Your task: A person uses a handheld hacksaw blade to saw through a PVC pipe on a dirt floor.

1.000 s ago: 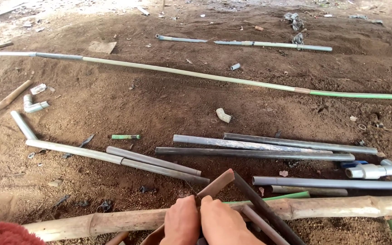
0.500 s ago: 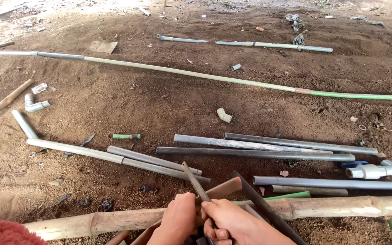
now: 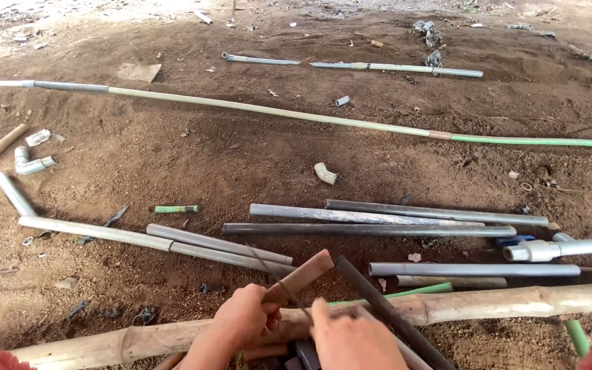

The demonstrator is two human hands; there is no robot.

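Observation:
My left hand (image 3: 241,321) grips a short brown pipe (image 3: 303,274) that points up and to the right. My right hand (image 3: 351,339) is just to its right and holds a thin dark blade (image 3: 268,273) that lies slanted across the brown pipe. A dark grey pipe (image 3: 385,308) runs diagonally beside my right hand, over a thick bamboo pole (image 3: 515,301) that lies across the foreground. More short pipe ends show under my hands, partly hidden.
Bare brown soil with several grey pipes (image 3: 378,229) lying side by side, a white tee fitting (image 3: 549,250), a small green pipe piece (image 3: 176,209), a grey elbow (image 3: 29,163) and a long pale-and-green pipe (image 3: 275,111) across the back.
The thin blade, which stuck up above my hands, now lies lower across the brown pipe. My right hand has shifted slightly right and down; the brown pipe end is raised.

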